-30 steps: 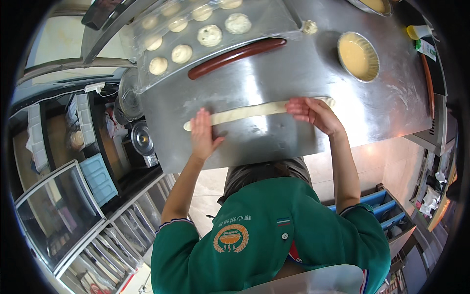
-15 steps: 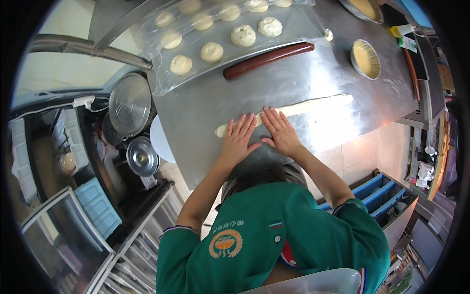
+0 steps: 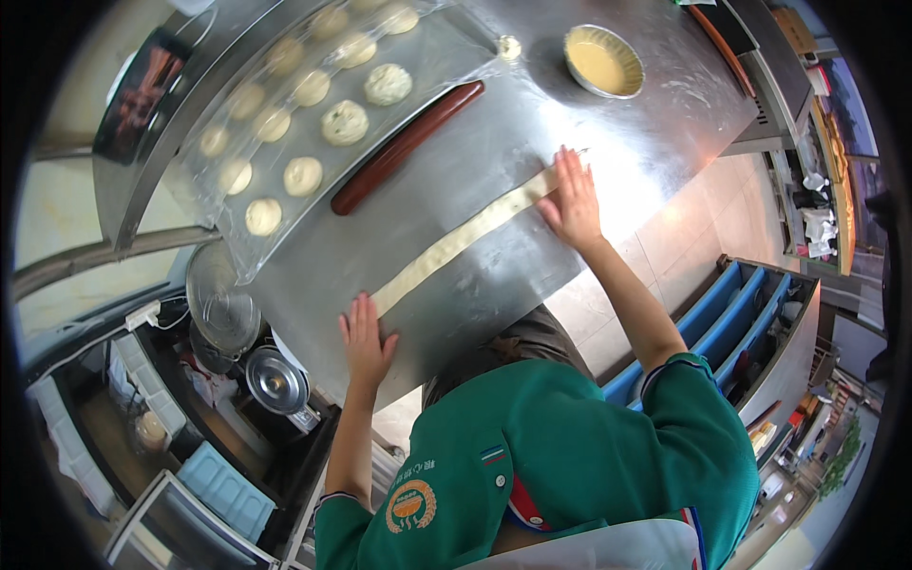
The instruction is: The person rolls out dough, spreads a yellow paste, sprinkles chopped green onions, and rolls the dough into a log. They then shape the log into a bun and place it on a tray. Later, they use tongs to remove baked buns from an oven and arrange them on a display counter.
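Observation:
A long, pale, flattened strip of dough (image 3: 463,236) lies slantwise across the metal worktable (image 3: 313,275). At its near left end rests my left hand (image 3: 365,342), fingers stretched out against the dough's tip. My right hand (image 3: 573,201) lies flat over the far right end, fingers extended, covering part of it. Beyond the strip is a dark red-brown rolling pin (image 3: 408,147), apart from both hands. It lies along the edge of a plastic-covered tray (image 3: 275,249) that carries several round dough balls (image 3: 344,123), some flecked with green.
A fluted metal bowl (image 3: 634,78) of yellowish liquid stands at the back, near a small dough lump (image 3: 509,47). Lidded pots (image 3: 277,380) sit below the table's left edge. Blue bins (image 3: 712,323) stand at the right, beyond tiled floor (image 3: 655,275).
My hands have moved apart from the strip's left half to its two ends. The strip looks wider and flatter. The whole view has turned, shifting the tray and rolling pin leftward.

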{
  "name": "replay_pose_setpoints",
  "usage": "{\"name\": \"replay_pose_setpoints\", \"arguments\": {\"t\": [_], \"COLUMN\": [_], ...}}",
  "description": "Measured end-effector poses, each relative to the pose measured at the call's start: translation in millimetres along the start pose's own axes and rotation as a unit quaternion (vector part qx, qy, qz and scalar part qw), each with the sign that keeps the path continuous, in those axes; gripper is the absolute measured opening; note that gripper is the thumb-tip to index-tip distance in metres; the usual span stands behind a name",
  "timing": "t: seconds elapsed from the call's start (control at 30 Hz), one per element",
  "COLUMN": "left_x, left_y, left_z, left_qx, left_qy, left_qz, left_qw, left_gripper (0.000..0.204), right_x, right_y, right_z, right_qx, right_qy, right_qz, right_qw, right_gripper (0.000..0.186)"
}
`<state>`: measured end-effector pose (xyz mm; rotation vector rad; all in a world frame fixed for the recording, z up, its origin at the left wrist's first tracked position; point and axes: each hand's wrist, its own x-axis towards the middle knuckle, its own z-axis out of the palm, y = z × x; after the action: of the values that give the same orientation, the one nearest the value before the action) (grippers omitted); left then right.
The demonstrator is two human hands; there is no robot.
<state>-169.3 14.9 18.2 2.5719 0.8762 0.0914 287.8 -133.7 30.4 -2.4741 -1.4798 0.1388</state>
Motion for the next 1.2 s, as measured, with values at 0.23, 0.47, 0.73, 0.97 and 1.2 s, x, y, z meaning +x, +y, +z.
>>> {"name": "replay_pose_setpoints", "arguments": {"t": [0.23, 0.47, 0.73, 0.97, 1.2], "left_x": [15, 201, 310, 317, 318], "left_y": [39, 190, 318, 323, 335], "left_z": [-15, 43, 106, 107, 115], "left_qx": [0.019, -0.051, 0.019, 0.056, -0.027], "left_qy": [0.015, 0.042, -0.042, -0.057, -0.036], "left_qz": [-0.054, 0.141, 0.225, 0.214, 0.198], "left_qw": [0.998, 0.988, 0.973, 0.974, 0.979], "left_gripper": [0.084, 0.085, 0.09, 0.095, 0.101], "right_x": [-3, 7, 46, 60, 139], "right_y": [82, 136, 160, 176, 146], "right_z": [-21, -39, -30, -41, -115], "right_qx": [0.012, 0.198, 0.204, 0.194, 0.193], "right_qy": [0.144, 0.149, 0.082, 0.035, 0.317], "right_qz": [0.044, -0.002, -0.141, -0.047, -0.052], "right_qw": [0.989, 0.969, 0.965, 0.979, 0.927], "right_gripper": [0.08, 0.046, 0.03, 0.02, 0.016]}}
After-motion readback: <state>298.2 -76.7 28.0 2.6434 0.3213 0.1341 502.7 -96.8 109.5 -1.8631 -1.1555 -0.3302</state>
